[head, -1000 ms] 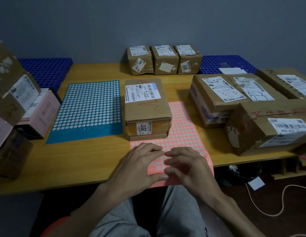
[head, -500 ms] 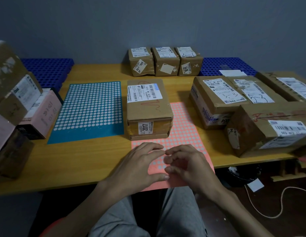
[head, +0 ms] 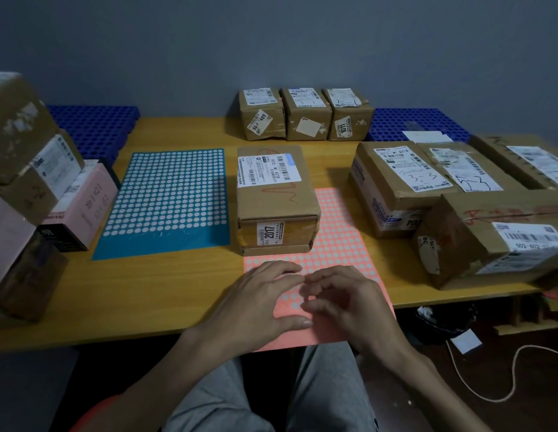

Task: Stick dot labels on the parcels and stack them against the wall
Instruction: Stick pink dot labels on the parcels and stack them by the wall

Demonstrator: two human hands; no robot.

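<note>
Now both hands, left (head: 259, 302) flat and open, right (head: 343, 302) pinching at a dot, work the pink sheet (head: 336, 244); parcel (head: 276, 198) sits behind. Sheet overhangs the bench (head: 153, 291), so peeling may drag it off.

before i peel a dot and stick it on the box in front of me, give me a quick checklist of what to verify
1. Pink dot sheet flat on the table: ok, though its near edge overhangs.
2. Left hand pinning the sheet: ok, fingers spread on it.
3. Right hand has a dot pinched: cannot tell, fingertips curled together.
4. Target parcel within reach, top face showing: ok, directly behind the sheet.
5. Free cardboard on its top for a dot: ok, beside the shipping label.
6. Room at the wall for stacking: ok, tops of the three small parcels bare.
</note>
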